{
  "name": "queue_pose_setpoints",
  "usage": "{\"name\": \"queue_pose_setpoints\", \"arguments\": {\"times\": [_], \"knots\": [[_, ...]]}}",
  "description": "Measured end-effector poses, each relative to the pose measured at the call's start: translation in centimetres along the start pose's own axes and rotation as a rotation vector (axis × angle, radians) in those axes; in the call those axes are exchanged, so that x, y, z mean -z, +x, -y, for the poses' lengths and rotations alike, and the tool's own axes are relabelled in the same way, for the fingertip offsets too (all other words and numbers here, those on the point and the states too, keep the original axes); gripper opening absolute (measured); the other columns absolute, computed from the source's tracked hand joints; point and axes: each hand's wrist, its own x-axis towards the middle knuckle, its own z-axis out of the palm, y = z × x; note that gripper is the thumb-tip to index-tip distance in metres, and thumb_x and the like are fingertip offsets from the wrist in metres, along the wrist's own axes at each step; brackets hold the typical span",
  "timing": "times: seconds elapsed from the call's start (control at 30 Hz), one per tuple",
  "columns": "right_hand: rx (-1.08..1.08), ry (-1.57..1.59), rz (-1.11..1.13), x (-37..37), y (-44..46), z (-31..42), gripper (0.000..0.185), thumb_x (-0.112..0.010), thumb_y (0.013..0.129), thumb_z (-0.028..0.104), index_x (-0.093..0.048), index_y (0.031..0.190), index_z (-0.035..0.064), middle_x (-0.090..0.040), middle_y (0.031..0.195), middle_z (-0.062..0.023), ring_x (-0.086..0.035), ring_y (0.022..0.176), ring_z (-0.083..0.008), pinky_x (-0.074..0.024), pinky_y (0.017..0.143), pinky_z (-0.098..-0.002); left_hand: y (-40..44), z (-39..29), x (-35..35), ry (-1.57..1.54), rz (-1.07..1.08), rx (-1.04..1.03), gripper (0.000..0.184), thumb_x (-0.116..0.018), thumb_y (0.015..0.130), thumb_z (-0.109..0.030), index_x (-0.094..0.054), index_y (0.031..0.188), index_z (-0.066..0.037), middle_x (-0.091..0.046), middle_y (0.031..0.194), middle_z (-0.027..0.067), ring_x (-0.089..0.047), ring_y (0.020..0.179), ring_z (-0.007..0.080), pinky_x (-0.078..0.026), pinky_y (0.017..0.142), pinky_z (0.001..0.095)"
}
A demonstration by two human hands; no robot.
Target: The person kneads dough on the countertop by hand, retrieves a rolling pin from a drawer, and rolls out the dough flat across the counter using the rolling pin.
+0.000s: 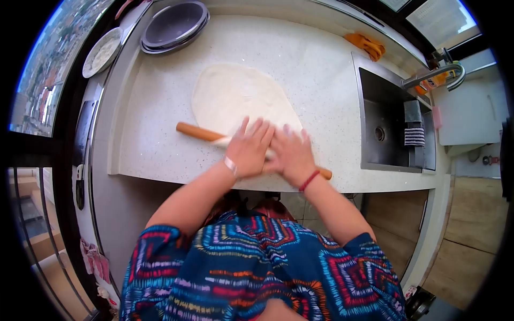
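Note:
A thin, pale dough sheet (243, 96) lies spread on the light counter. Its near edge looks wrapped around a wooden rolling pin (197, 131), which slants across the counter in front of me. My left hand (249, 148) rests over the wrapped part of the pin, palm down with fingers stretched forward. Beside it, my right hand (293, 156) presses on the same stretch, fingers spread and slightly blurred. The two hands nearly touch and hide the middle of the pin. Both ends of the pin stick out past them.
Grey bowls (174, 24) are stacked at the back left. A white bowl of flour-like powder (103, 52) stands on the ledge at far left. On the right is a steel sink (383, 112) with a faucet (436, 75). An orange cloth (365, 46) lies behind it.

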Motion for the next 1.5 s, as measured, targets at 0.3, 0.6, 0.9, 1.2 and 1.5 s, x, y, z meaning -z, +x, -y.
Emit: {"name": "queue_pose_setpoints", "arguments": {"times": [0.3,0.6,0.9,1.2,1.5], "knots": [[-0.142,-0.039,-0.055,-1.3,3.5,0.7,0.049,-0.051,0.089,0.033,-0.045,0.132,0.0097,-0.045,0.138,-0.012,-0.041,0.128,-0.028,-0.0298,0.104,-0.0525,3.1,5.0,0.0,0.23,-0.119,0.215,0.061,-0.049,0.087,-0.052,-0.049,0.133,-0.013,-0.04,0.143,0.0105,-0.029,0.137,0.0285,-0.015,0.112,0.0524],[-0.013,0.104,0.005,-0.6,-1.3,1.7,0.07,-0.071,0.072,0.034,-0.044,0.134,0.0167,-0.041,0.141,-0.0103,-0.041,0.128,-0.0279,-0.0299,0.105,-0.0507,-4.7,1.6,0.6,0.164,-0.049,0.275,0.085,-0.071,0.069,-0.05,-0.042,0.137,-0.007,-0.036,0.144,0.0182,-0.031,0.136,0.0346,-0.019,0.11,0.0556],[-0.279,-0.01,-0.205,1.0,12.7,-4.3,0.074,-0.066,0.079,0.047,-0.036,0.14,0.0174,-0.039,0.144,-0.0101,-0.037,0.131,-0.0247,-0.0227,0.109,-0.0529,8.1,10.3,3.5,0.264,-0.266,0.559,0.078,-0.056,0.082,-0.056,-0.039,0.139,-0.006,-0.038,0.144,0.0139,-0.03,0.136,0.0275,-0.017,0.113,0.0495],[-0.007,0.055,-0.227,-1.2,14.4,-6.3,0.037,-0.077,0.068,0.036,-0.062,0.098,0.0198,-0.061,0.088,-0.0006,-0.058,0.082,-0.0197,-0.0438,0.073,-0.037,4.7,11.0,1.8,0.277,-0.338,0.343,0.046,-0.077,0.068,-0.037,-0.055,0.096,-0.008,-0.058,0.088,0.0086,-0.055,0.088,0.0252,-0.042,0.078,0.0401],[0.232,0.201,-0.219,-1.9,-0.8,-3.4,0.065,-0.077,0.064,0.03,-0.054,0.125,0.0234,-0.05,0.122,-0.0065,-0.048,0.116,-0.0227,-0.0306,0.101,-0.0477,-10.6,-1.6,-2.8,0.263,-0.427,0.328,0.063,-0.068,0.069,-0.022,-0.05,0.128,-0.008,-0.051,0.123,0.0104,-0.047,0.117,0.0287,-0.033,0.103,0.0492]]}}
